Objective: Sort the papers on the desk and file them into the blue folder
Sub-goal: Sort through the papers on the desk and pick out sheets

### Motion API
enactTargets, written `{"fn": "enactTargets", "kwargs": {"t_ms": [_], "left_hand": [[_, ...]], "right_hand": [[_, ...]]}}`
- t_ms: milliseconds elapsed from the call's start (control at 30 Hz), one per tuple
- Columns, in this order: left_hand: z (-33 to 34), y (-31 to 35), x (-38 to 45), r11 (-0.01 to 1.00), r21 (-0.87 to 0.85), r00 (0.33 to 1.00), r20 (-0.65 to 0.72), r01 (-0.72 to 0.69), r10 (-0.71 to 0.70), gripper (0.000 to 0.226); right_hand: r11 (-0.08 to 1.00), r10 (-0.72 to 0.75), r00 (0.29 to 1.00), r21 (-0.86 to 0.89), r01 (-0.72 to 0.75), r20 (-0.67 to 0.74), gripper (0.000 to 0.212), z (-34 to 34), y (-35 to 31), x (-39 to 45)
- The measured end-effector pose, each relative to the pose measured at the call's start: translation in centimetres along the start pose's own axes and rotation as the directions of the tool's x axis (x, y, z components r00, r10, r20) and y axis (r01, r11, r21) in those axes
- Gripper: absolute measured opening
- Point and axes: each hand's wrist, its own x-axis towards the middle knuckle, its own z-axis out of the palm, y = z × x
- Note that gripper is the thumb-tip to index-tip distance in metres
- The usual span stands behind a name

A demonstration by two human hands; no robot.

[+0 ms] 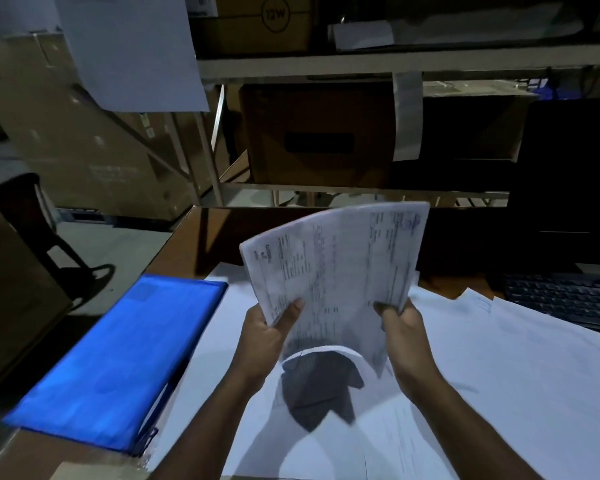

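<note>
Both hands hold up a curved stack of printed papers (340,265) above the desk. My left hand (267,334) grips the stack's lower left edge, thumb on the front. At the lower right edge my right hand (402,327) pinches the same stack. The blue folder (118,358) lies closed and flat on the desk's left side, apart from both hands. More white sheets (499,368) are spread over the desk under and right of my hands.
A black keyboard (561,299) sits at the right, below a dark monitor (568,188). Metal shelving (326,67) with cardboard boxes (319,133) stands behind the desk. A dark chair (25,216) is on the floor to the left.
</note>
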Motion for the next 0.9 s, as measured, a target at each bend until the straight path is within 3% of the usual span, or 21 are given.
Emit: {"fn": "enactTargets", "kwargs": {"t_ms": [167,267,367,633,767,867,900], "left_hand": [[-0.9,-2.1,-1.2,0.964,0.217,0.984,0.052,0.155,-0.170,0.041],[-1.7,-2.1,-1.1,0.976,0.146,0.986,0.015,0.165,-0.169,0.045],[-2.9,-1.6,-1.4,0.984,0.102,0.989,-0.009,0.149,-0.149,0.030],[-7.4,-3.2,-3.5,0.936,0.189,0.954,-0.095,0.297,-0.283,0.018],[-9.7,-4.3,-3.5,0.935,0.228,0.938,-0.277,0.272,-0.206,0.033],[-11.6,-4.3,-4.0,0.963,0.087,0.876,-0.441,0.256,-0.193,0.027],[-12.4,-4.3,-4.3,0.967,0.109,0.857,-0.494,0.231,-0.149,0.022]], "right_hand": [[0.990,0.082,0.995,-0.119,-0.074,0.065,0.017,0.9,2.0,-1.3],[0.991,0.012,0.991,-0.137,0.007,0.133,0.020,0.9,1.6,-1.2],[0.992,-0.014,0.963,-0.120,0.048,0.269,0.027,1.0,0.6,-1.0],[0.955,0.231,0.892,-0.268,-0.131,0.388,0.025,3.3,2.1,-1.7],[0.930,0.357,0.852,-0.231,-0.286,0.382,0.044,4.6,2.3,-2.2],[0.915,0.399,0.843,-0.218,-0.340,0.361,0.046,4.9,2.5,-2.2],[0.911,0.404,0.845,-0.237,-0.337,0.351,0.045,5.1,2.6,-2.3]]}}
